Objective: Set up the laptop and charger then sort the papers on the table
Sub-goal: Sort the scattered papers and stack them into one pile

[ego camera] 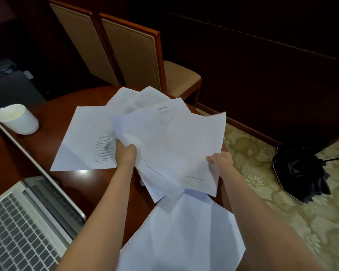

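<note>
White paper is filling the middle of the view. A loose, fanned bundle of sheets is being held just above the dark red wooden table. The left hand is gripping the bundle's left edge with its fingers curled round it. The right hand is pinching the right edge, thumb on top.

A printed sheet with a grid on it is lying flat on the table beside the left hand. Another blank sheet is lying between the forearms, and it looks to be hanging over the table's near edge. The laptop is sitting open at the left. No charger is showing.

The main risk, as I judge it, is the fan itself. The sheets are splayed rather than squared, and the lowest ones are poking out below the bundle, so each hand is probably clamping only some of them. Any tilt or shake could let loose ones slide off onto the carpet near the black umbrella.

The overhanging sheet could go the same way if a forearm is dragging across it. A wide sweep to the left could also be knocking the white cup, and I cannot tell whether it is holding liquid.
</note>
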Action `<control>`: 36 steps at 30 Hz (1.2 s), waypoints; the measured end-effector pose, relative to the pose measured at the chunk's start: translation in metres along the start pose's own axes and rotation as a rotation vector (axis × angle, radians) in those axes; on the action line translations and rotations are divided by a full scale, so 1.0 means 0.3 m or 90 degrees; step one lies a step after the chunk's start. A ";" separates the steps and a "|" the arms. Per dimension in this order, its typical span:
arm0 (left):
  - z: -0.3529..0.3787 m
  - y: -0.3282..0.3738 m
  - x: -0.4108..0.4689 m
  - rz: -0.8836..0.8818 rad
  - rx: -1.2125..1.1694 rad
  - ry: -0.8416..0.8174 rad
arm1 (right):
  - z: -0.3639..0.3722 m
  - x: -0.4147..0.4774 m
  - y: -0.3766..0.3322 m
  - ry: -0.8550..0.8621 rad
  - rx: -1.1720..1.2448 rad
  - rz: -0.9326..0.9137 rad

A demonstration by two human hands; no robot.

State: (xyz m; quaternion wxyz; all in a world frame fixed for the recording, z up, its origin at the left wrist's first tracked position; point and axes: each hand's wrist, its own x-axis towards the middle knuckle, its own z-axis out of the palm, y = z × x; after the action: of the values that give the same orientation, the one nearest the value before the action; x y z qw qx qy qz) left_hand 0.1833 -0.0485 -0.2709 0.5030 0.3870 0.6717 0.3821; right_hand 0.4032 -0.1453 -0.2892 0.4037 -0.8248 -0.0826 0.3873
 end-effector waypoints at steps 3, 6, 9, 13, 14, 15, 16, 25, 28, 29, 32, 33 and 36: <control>-0.001 0.003 -0.009 0.067 0.057 0.028 | -0.032 0.027 -0.008 0.081 0.001 -0.058; -0.007 0.005 -0.008 0.076 0.136 0.073 | -0.076 0.048 -0.023 0.120 0.056 -0.076; -0.012 -0.008 0.021 0.053 0.208 0.043 | -0.099 0.072 -0.045 0.070 0.080 -0.062; 0.000 -0.026 0.045 0.034 0.224 0.006 | -0.047 0.066 -0.062 -0.011 -0.027 -0.104; 0.006 -0.029 0.045 0.025 0.207 -0.009 | -0.024 0.066 -0.063 -0.021 -0.073 -0.129; 0.011 -0.029 0.047 0.004 0.182 -0.014 | 0.002 0.060 -0.069 -0.033 -0.130 -0.153; 0.016 -0.024 0.047 -0.029 0.151 -0.016 | 0.029 0.053 -0.072 -0.045 -0.182 -0.175; 0.054 -0.013 0.043 -0.186 0.139 -0.078 | 0.187 0.036 -0.066 0.006 -0.364 -0.086; 0.084 -0.010 0.049 -0.200 0.142 -0.109 | 0.190 0.036 -0.080 0.010 -0.198 -0.013; 0.091 -0.004 0.039 -0.210 0.127 -0.125 | 0.186 0.037 -0.081 -0.009 -0.166 0.006; 0.080 -0.012 0.038 -0.196 0.175 -0.140 | 0.181 0.026 -0.078 -0.078 -0.135 0.008; 0.072 -0.019 0.042 -0.188 0.196 -0.137 | 0.182 0.019 -0.077 -0.104 -0.122 0.004; 0.056 -0.039 0.037 -0.189 0.243 -0.119 | 0.197 0.011 -0.071 -0.171 -0.160 -0.017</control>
State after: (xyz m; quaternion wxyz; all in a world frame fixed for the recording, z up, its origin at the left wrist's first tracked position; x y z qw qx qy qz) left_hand 0.1958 -0.0411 -0.2890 0.5312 0.4056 0.7318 0.1333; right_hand 0.3676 -0.0944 -0.2977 0.2880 -0.8084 -0.1942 0.4752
